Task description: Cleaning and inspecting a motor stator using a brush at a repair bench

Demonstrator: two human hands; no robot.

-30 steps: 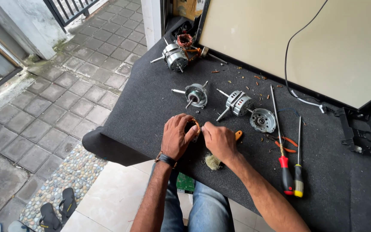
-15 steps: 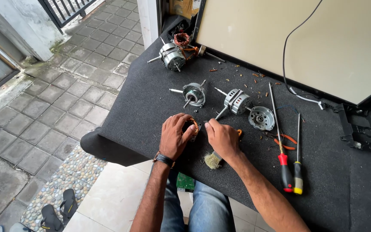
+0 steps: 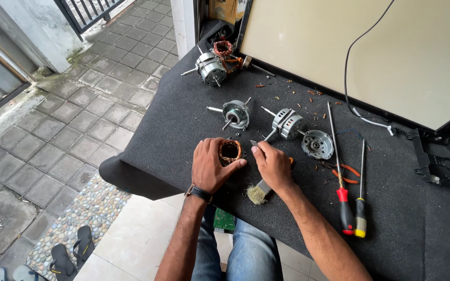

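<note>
At the centre of the frame, on the dark felt-covered table (image 3: pixel 131 151), the left hand (image 3: pixel 210 166) curls closed around a copper-wound stator ring (image 3: pixel 230 151), holding it upright. Just to its right, the right hand (image 3: pixel 274 165) pinches a small metal blade (image 3: pixel 254 143) beside the ring. Below the hands lies a brush (image 3: pixel 257 192); two screwdrivers (image 3: pixel 351 208) rest lower right.
</note>
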